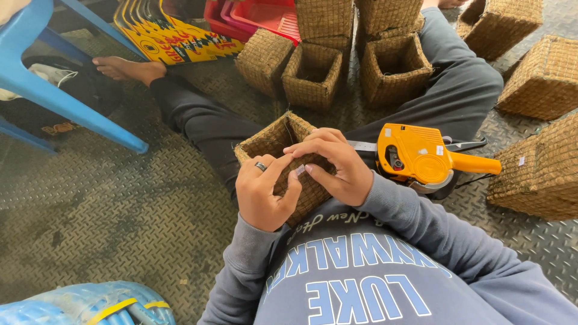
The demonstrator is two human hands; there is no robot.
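Note:
A small square woven basket (274, 139) rests tilted in my lap. My left hand (262, 192), with a dark ring on one finger, grips its near side. My right hand (334, 165) curls over the same side, and its fingertips press a small white sticker (300, 171) onto the weave. An orange label gun (421, 157) lies on my right thigh, just right of my right hand, touched by neither hand.
Several more woven baskets (313, 75) stand ahead and to the right (539, 174) on the metal tread-plate floor (120, 204). A blue plastic chair (54, 90) stands at the left, red trays (265, 15) and yellow printed sheets (165, 36) behind. A blue wrapped bundle (84, 307) lies near left.

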